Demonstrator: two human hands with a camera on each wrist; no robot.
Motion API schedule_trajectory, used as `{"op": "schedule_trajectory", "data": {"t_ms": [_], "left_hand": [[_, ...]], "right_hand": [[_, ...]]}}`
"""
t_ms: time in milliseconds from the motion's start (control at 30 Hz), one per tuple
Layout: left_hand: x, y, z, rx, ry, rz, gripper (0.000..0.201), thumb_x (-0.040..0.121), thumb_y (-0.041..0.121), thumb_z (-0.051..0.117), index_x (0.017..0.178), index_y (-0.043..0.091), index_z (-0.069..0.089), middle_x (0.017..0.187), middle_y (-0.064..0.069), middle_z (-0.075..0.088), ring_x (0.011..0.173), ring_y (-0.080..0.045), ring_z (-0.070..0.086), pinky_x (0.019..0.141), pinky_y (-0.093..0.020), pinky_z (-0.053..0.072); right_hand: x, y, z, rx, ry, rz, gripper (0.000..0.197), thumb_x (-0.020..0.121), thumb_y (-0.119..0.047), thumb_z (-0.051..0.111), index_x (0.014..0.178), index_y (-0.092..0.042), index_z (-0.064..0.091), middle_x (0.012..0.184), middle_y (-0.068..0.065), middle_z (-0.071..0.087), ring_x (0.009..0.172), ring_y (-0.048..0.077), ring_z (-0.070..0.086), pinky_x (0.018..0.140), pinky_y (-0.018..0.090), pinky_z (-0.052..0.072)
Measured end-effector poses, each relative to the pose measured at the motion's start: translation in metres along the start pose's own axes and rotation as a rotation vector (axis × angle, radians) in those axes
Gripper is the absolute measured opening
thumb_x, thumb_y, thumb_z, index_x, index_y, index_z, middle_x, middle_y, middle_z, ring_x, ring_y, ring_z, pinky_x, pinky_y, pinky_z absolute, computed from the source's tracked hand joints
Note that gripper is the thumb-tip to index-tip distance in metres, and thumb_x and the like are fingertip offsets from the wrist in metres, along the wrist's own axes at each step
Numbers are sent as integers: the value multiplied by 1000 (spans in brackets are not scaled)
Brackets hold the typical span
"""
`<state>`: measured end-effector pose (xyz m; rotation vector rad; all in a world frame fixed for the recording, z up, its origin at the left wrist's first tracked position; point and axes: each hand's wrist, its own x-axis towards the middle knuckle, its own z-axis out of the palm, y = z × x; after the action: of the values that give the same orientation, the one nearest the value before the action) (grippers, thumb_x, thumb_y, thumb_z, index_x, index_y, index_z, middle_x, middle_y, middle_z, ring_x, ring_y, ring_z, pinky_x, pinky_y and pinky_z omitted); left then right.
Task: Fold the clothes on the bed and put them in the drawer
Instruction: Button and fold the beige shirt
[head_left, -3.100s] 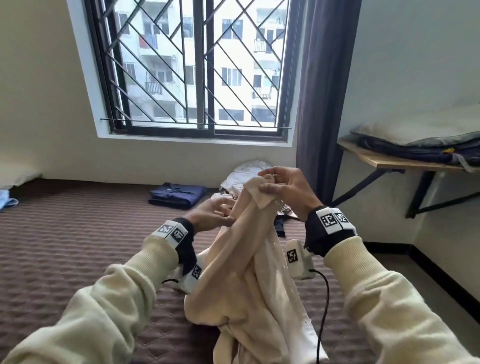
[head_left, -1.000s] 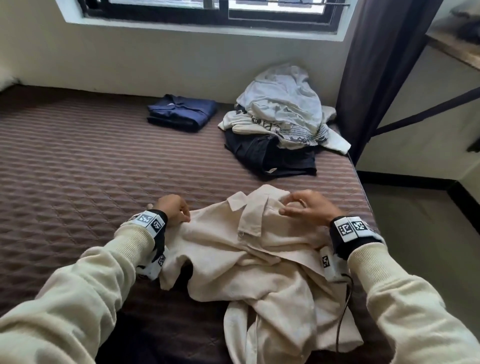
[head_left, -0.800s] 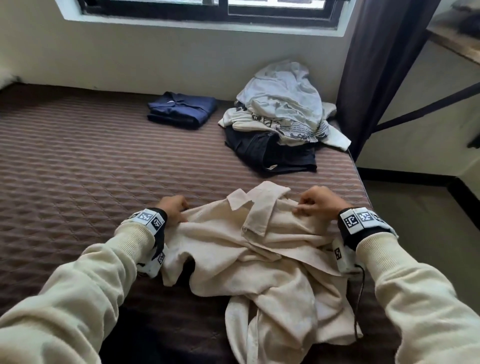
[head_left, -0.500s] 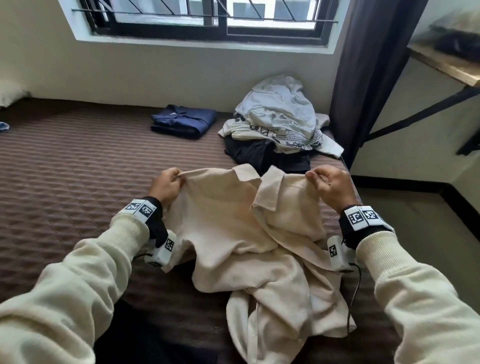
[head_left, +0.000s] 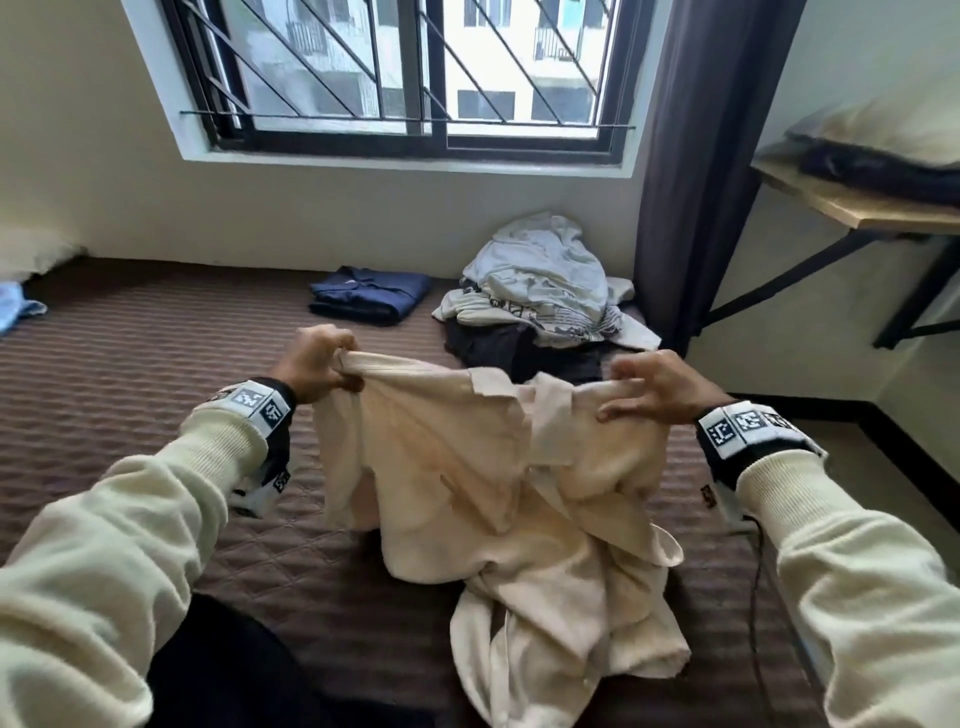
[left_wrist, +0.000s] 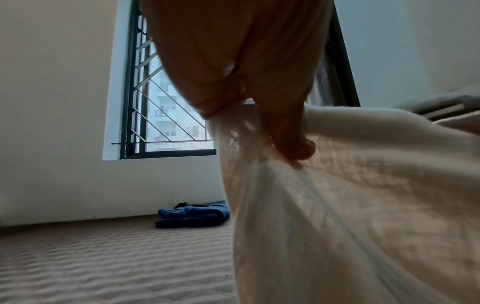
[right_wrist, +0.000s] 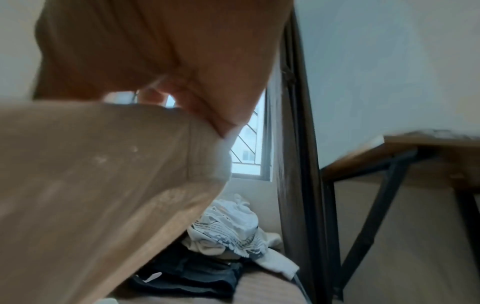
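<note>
Nearest the camera, the lower part of the cream shirt (head_left: 519, 545) lay bunched on the brown quilted bed (head_left: 130, 415), its hem and one sleeve crumpled in a heap toward the person. The upper part was lifted clear of the bed and stretched between both hands, the collar sitting midway along the raised edge.

The left hand (head_left: 317, 364) gripped the shirt's left shoulder, fingers curled tightly around a gathered fold of cloth; the left wrist view showed the thumb and fingers (left_wrist: 293, 144) closed on the fabric (left_wrist: 363, 205), which fell away below them. The right hand (head_left: 654, 387) held the shirt's right shoulder, thumb under the edge and fingers bent over it in a looser pinch; the right wrist view showed the cloth (right_wrist: 103, 185) draped beneath the palm. Both wrists wore dark bands with printed square markers over cream sleeves.

Beyond the shirt, toward the wall, a folded navy garment (head_left: 369, 296) rested flat on the bed. To the right of it, also beyond the shirt, sat a pile of unfolded clothes (head_left: 540, 291), pale pieces heaped over dark ones. Behind these ran the barred window (head_left: 415, 78), with a dark curtain (head_left: 711, 156) hanging right of the pile and a wooden shelf (head_left: 857, 202) further right.
</note>
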<state>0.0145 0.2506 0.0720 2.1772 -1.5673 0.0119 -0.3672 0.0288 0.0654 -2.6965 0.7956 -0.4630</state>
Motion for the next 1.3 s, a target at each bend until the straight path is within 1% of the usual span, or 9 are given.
{"op": "schedule_trajectory", "data": {"t_ms": [100,167,267,433,600,700,867,1167,1300], "left_hand": [[-4,2,-1,-37,156,-82,31,66,9,86,91,5,69,90,-14,67,87,-30,61,70,-28,37],[-7,10,-2,-133,201,-131,36,68,10,85,100,11,67,90,-8,66,83,-24,58,70,-26,37],[-11,22,-1,-389,-48,-116,51,71,10,83,115,29,64,102,1,64,90,-15,59,72,-24,45],[-23,33,25,-322,-62,-76,27,73,19,84,79,40,68,84,12,68,83,-7,60,70,-11,44],[-36,18,57,-3,65,-208,36,75,29,80,108,33,68,110,0,65,109,-24,57,92,-37,41],[-43,21,80,149,110,-215,32,74,32,79,104,32,69,112,-1,56,114,-28,47,91,-41,34],[-45,24,132,189,-184,-78,32,89,30,64,121,28,65,125,3,55,114,-23,55,96,-39,42],[-40,-1,159,62,-232,-109,23,84,41,68,86,20,77,97,0,67,96,-22,63,86,-37,50],[-41,-17,161,-98,-178,0,38,58,17,90,94,14,77,89,-7,72,85,-24,66,79,-22,42]], "right_hand": [[-1,-1,-6,90,159,19,47,67,-57,76,76,-13,62,65,-2,51,63,16,46,57,23,32],[0,-8,-11,458,336,110,48,67,-57,77,72,-13,58,65,0,54,61,11,46,59,25,38],[-6,-29,-17,919,332,152,33,74,-35,77,73,-13,52,70,4,65,61,11,56,54,25,46],[-22,-10,0,487,-28,188,42,64,-61,79,71,-25,60,75,0,62,70,12,56,64,29,45],[-42,5,33,464,-81,303,27,78,-28,79,77,-11,58,76,5,59,74,17,53,67,31,41],[-46,7,47,432,-142,351,25,77,-25,81,86,-13,61,82,2,63,76,15,57,65,23,45],[-43,21,65,300,-225,404,33,71,-25,86,96,-22,66,100,3,68,95,20,63,83,33,51],[-45,37,73,337,-298,435,21,80,-24,79,67,-18,64,62,-6,59,59,7,49,57,22,38],[-40,36,78,528,-137,476,16,84,-16,75,75,-10,62,70,3,61,62,12,52,54,20,43]]}}
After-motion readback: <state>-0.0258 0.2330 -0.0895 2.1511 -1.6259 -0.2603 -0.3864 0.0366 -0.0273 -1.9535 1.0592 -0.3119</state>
